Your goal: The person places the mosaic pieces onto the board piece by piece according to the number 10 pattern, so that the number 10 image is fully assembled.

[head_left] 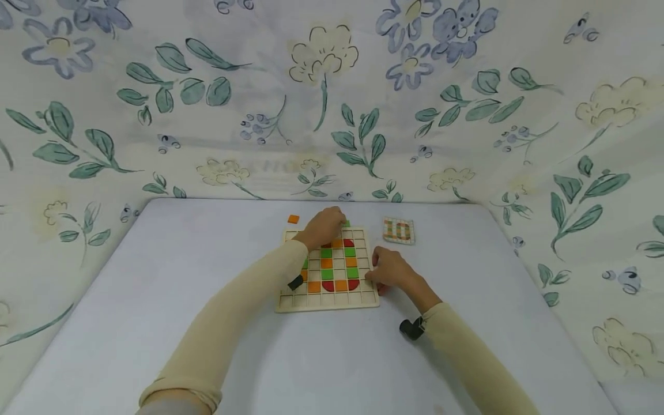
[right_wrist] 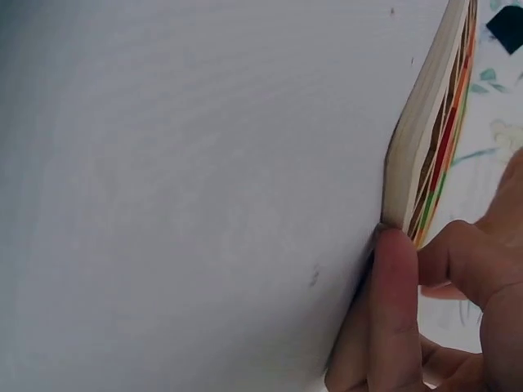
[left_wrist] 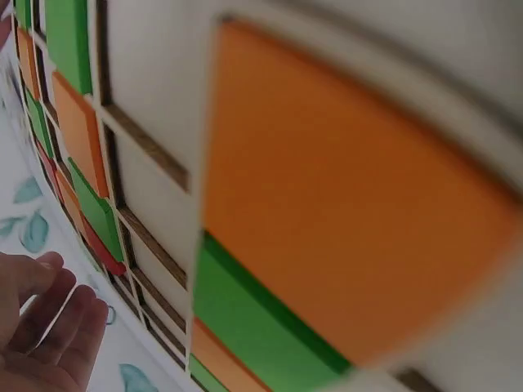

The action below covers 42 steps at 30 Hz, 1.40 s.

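Observation:
A wooden grid board [head_left: 358, 298] lies on the white table, bearing green, orange and red tiles, some with a rounded corner. My left hand [head_left: 323, 226] reaches across the board to its far edge. Its fingertips are beside a green tile [head_left: 347, 223] in the head view. In the left wrist view, the left hand [left_wrist: 49, 318] has loosely bent fingers and no tile shows between them. At the board's right side, my right hand [head_left: 393, 270] grips the edge. The right wrist view shows fingers of the right hand [right_wrist: 458, 302] against the board's side [right_wrist: 402, 175].
An orange tile [head_left: 293, 219] lies on the table [head_left: 181, 276] behind the board's far left corner. A small pattern card [head_left: 399, 230] is behind the right hand. Flowered cloth [head_left: 321, 132] rises around the table's back and sides. A black wrist device [head_left: 412, 329] sits at the right sleeve.

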Each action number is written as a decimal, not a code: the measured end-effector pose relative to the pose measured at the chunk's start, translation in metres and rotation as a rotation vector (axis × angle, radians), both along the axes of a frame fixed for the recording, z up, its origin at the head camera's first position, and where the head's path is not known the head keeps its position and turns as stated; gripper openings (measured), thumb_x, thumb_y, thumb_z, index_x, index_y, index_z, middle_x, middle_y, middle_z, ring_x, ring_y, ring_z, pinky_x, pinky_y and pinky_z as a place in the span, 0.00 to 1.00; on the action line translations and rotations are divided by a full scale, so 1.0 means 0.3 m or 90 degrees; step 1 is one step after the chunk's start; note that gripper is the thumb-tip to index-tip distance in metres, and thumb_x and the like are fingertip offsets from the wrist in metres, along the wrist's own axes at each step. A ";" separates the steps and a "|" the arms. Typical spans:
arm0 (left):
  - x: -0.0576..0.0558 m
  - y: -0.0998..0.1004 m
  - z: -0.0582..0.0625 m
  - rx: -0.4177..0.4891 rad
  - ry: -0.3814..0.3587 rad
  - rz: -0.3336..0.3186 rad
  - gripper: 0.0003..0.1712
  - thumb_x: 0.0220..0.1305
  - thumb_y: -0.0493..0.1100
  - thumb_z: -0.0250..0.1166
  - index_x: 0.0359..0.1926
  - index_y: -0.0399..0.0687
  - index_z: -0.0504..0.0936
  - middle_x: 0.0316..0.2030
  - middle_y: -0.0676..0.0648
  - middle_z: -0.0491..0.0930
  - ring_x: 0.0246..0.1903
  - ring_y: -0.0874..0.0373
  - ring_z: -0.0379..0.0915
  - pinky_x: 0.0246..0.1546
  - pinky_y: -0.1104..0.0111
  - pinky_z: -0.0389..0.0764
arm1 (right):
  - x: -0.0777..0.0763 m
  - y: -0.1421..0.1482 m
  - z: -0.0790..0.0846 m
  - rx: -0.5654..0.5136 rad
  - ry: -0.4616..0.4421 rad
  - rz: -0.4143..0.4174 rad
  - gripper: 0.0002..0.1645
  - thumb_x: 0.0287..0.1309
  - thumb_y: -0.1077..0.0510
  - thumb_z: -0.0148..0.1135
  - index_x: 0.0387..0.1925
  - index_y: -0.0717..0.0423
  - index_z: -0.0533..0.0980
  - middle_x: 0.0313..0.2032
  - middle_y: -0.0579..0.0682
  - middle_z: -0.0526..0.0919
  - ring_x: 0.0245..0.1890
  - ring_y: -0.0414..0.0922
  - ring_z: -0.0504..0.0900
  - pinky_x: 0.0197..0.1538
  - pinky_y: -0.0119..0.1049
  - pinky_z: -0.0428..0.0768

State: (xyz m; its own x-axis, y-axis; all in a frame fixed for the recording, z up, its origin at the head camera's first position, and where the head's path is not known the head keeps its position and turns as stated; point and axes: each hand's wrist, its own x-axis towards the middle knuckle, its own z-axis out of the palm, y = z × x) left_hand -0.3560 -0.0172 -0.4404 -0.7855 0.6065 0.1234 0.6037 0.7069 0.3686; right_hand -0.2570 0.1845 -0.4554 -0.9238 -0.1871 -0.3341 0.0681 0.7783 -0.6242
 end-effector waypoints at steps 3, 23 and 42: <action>-0.041 0.009 -0.013 -0.010 -0.027 0.037 0.13 0.69 0.31 0.56 0.47 0.36 0.86 0.45 0.41 0.81 0.49 0.48 0.76 0.52 0.61 0.78 | -0.003 -0.010 0.010 0.003 0.003 0.019 0.16 0.56 0.59 0.67 0.38 0.60 0.68 0.20 0.55 0.80 0.15 0.47 0.82 0.19 0.35 0.79; -0.127 0.064 -0.045 -0.001 -0.079 0.030 0.13 0.67 0.31 0.58 0.49 0.36 0.84 0.49 0.41 0.80 0.53 0.47 0.73 0.58 0.59 0.73 | -0.005 0.003 0.029 0.041 -0.014 0.002 0.14 0.56 0.59 0.67 0.32 0.60 0.69 0.20 0.55 0.80 0.13 0.46 0.82 0.17 0.33 0.78; -0.124 -0.054 -0.026 0.020 -0.019 0.071 0.07 0.57 0.29 0.63 0.23 0.37 0.81 0.24 0.46 0.73 0.28 0.54 0.62 0.32 0.64 0.68 | 0.002 -0.003 0.037 0.046 -0.030 -0.013 0.13 0.57 0.59 0.66 0.33 0.61 0.70 0.22 0.56 0.80 0.15 0.46 0.82 0.19 0.33 0.79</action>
State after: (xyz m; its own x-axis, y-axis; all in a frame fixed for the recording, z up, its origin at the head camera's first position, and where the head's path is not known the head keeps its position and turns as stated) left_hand -0.3933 -0.0334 -0.4483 -0.8517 0.5111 0.1158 0.5099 0.7572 0.4082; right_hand -0.2564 0.1837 -0.4442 -0.9102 -0.1417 -0.3892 0.1127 0.8195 -0.5620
